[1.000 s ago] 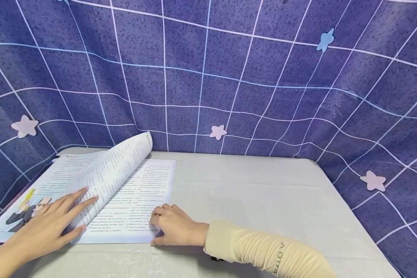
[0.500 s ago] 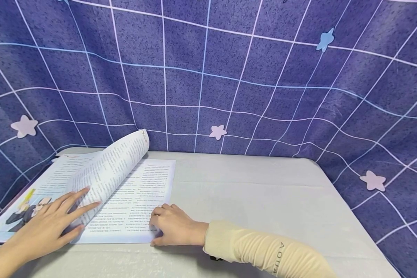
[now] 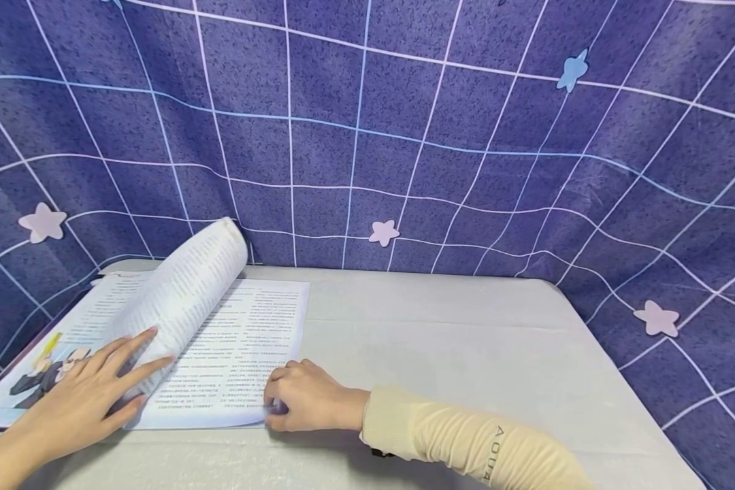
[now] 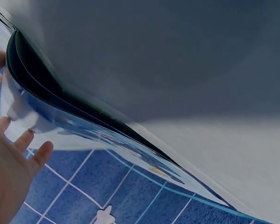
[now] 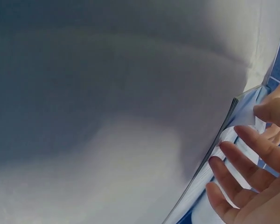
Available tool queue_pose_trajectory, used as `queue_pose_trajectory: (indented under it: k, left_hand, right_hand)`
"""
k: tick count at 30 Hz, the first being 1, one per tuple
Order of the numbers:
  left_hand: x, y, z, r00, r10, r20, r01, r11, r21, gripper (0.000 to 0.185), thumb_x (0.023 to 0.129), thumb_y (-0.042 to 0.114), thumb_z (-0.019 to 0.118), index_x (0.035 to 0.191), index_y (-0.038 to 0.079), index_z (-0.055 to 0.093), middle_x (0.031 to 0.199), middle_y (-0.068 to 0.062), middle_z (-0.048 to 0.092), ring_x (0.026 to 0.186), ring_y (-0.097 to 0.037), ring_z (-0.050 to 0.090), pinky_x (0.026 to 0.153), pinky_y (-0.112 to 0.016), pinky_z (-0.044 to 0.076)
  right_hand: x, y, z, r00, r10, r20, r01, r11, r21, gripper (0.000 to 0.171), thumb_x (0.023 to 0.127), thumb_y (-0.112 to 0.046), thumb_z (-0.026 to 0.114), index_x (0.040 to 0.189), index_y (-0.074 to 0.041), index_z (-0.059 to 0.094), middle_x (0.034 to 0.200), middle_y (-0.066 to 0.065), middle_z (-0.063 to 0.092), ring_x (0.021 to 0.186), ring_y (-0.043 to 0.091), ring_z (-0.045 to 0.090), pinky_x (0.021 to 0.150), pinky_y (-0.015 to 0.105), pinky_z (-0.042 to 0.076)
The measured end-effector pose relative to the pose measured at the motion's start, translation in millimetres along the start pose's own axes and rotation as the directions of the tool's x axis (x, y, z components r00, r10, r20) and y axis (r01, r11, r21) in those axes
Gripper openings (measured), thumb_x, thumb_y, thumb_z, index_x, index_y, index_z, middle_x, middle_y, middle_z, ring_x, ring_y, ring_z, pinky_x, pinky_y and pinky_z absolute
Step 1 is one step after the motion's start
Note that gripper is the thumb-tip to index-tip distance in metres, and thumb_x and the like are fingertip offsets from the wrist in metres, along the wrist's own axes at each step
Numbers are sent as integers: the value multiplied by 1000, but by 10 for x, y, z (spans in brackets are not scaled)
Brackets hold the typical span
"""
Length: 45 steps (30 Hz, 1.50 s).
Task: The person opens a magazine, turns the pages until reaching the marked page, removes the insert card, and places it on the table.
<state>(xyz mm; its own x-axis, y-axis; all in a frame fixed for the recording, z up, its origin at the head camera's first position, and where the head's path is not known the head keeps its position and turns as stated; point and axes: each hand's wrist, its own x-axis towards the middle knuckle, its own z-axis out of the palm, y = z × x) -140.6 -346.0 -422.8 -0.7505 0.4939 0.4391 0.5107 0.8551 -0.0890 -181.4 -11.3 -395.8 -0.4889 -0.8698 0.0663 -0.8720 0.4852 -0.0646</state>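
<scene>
The book [image 3: 159, 347] lies open on the near left part of the worktop [image 3: 465, 354], in front of the blue checked cloth [image 3: 404, 136]. My left hand [image 3: 79, 401] rests flat on the left side, fingers spread and straight, and it holds up a bundle of pages [image 3: 190, 286] that stands curled in the air. My right hand [image 3: 309, 398] sits at the near right corner of the right page, fingers bent on the paper edge; I cannot tell if they pinch a sheet. I judge the page turn is about half done: the bundle is lifted but not yet laid flat on the left side.
</scene>
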Motion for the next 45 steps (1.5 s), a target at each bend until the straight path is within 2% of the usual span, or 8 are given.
queue_pose_trajectory:
  k: [5,8,17,24,30,34,41,45]
  left_hand:
    - [-15,-27,12,1000,13,-15,-12,1000,4,45,83,38,57,126,27,52,148,-8,29,136,-28,22,81,-60,30]
    - [-29,-31,23,1000,11,-6,-11,1000,-1,46,83,36,58,127,26,51,148,-7,28,138,-26,18,86,-64,28]
    - [-46,-48,43,999,46,-18,-46,999,-5,41,85,30,55,124,18,53,147,-8,30,141,-19,13,83,-51,29]
    - [-86,-45,76,999,42,-14,-42,999,2,43,82,23,58,124,16,52,147,-5,31,142,-10,3,105,-52,17]
    - [-85,-40,86,999,33,-3,-33,999,-11,42,78,22,64,119,14,56,143,-6,37,141,-4,2,84,-50,30]
    - [-84,-36,87,1000,20,3,-20,1000,-14,44,78,28,67,118,14,57,141,-5,39,140,-2,3,84,-50,30]
    - [-80,-11,77,1000,-9,27,10,999,-33,50,75,39,70,118,16,59,137,-5,43,139,-15,18,84,-52,31]
    - [-74,13,60,998,-38,52,41,998,-47,55,72,42,71,119,18,58,134,-7,45,125,-27,34,83,-53,32]
  right_hand:
    - [-9,23,-5,999,-34,-28,35,999,37,11,80,-31,65,88,-25,70,98,-11,67,79,-2,53,65,10,34]
    - [-8,34,3,998,-51,-43,53,998,45,11,81,-28,65,89,-24,71,97,-11,68,78,-3,54,65,9,35]
    - [-6,58,11,996,-50,-70,52,998,31,10,79,-25,65,88,-25,71,92,-14,68,77,-5,53,66,10,37]
    - [1,84,14,995,-58,-86,60,998,26,10,80,-24,65,88,-25,71,91,-13,68,77,-5,54,66,9,37]
    - [8,91,21,992,-62,-114,64,998,11,10,80,-25,65,87,-25,72,91,-13,69,76,-5,54,65,8,36]
    - [12,87,16,991,-55,-120,57,998,16,9,81,-25,65,87,-24,72,90,-13,69,76,-5,54,65,8,35]
    - [17,90,6,991,-44,-129,48,999,22,9,81,-26,66,87,-24,72,91,-13,69,77,-5,55,68,8,37]
    - [18,90,0,988,-42,-150,46,999,20,9,81,-28,66,87,-24,72,91,-13,69,77,-5,56,70,9,40]
